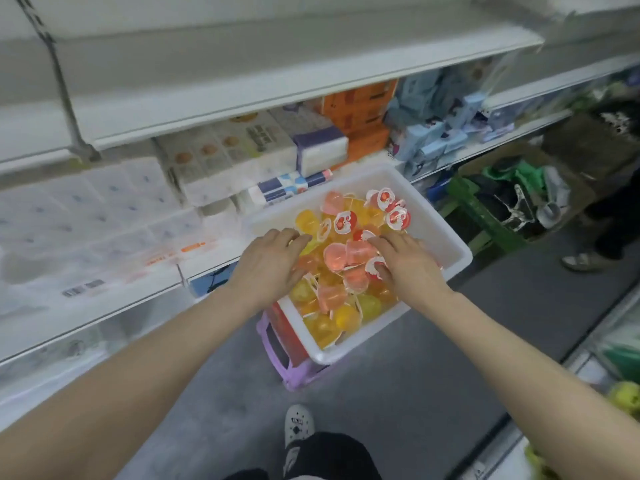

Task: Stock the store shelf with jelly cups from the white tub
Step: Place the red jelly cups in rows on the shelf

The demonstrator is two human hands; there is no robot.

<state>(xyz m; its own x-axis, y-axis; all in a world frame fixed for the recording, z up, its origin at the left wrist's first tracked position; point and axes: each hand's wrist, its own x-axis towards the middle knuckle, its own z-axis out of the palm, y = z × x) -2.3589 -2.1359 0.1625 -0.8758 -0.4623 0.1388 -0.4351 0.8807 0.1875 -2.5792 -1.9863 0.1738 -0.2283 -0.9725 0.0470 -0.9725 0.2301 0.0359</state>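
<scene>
A white tub [446, 233] sits on a purple stool [277, 351] in the aisle, filled with several jelly cups [346, 258] in yellow, orange and pink with red-and-white lids. Both my hands reach down into the tub. My left hand [270, 265] lies palm down on the cups at the tub's left side, fingers curving over a yellow one. My right hand [405, 261] lies on the cups at the right side, its thumb and fingers curling round a red-lidded cup [375, 266]. An empty white shelf [277, 64] runs above, at the top of the view.
The shelf below holds tissue packs [104, 216], boxed goods [235, 150] and orange cartons [363, 112]. A green stool with bags [485, 209] and a person's foot [581, 261] are on the right. My own shoe [299, 424] is on the grey floor.
</scene>
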